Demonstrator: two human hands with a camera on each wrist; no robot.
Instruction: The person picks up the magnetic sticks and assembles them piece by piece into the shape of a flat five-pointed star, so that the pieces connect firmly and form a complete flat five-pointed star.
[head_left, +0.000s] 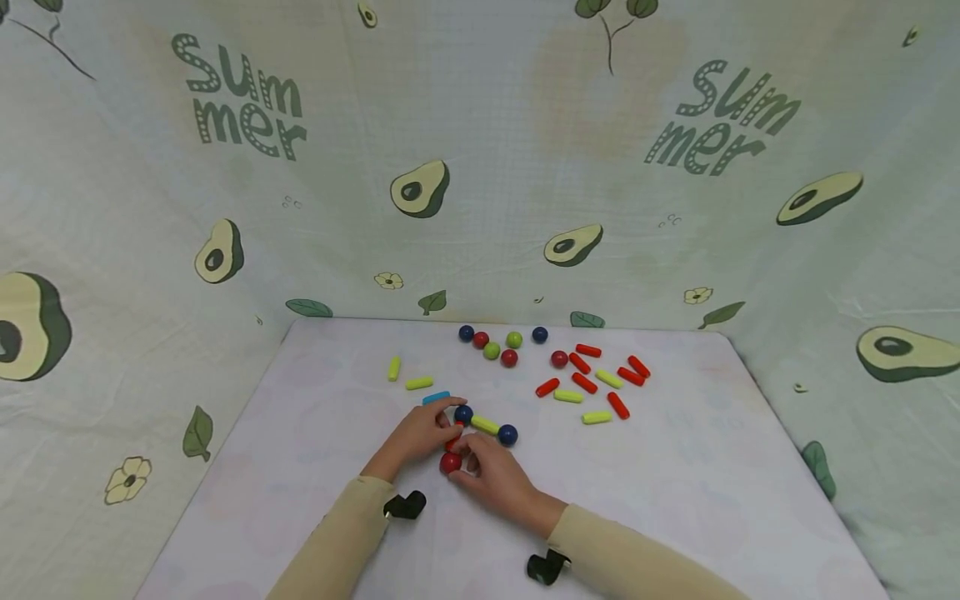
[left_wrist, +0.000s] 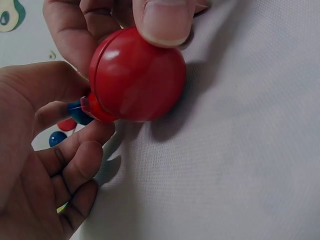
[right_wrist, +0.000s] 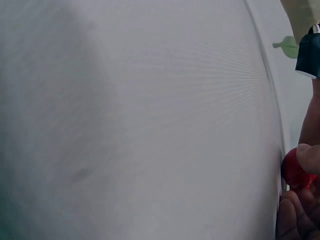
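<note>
In the head view my right hand (head_left: 498, 479) pinches a red ball (head_left: 451, 462); its thumb lies on the ball in the left wrist view. My left hand (head_left: 416, 433) pinches a short red rod (head_left: 453, 443) that meets the ball, mostly covered by fingers. At the rod's far end is a dark blue ball (head_left: 463, 414). From there a yellow-green rod (head_left: 485, 425) runs to a second dark blue ball (head_left: 507, 435). Close up, the red ball (left_wrist: 142, 82) touches the rod's end. Only part of the red ball (right_wrist: 292, 170) shows at the right wrist view's edge.
A blue rod (head_left: 436, 398) lies just beyond the left hand, near yellow-green rods (head_left: 419, 383). Several loose red, green (head_left: 513, 340) and blue balls sit at the back. Several red rods (head_left: 584, 382) and yellow-green rods lie at the right. Behind the table (head_left: 675, 500) hangs a printed cloth (head_left: 487, 108).
</note>
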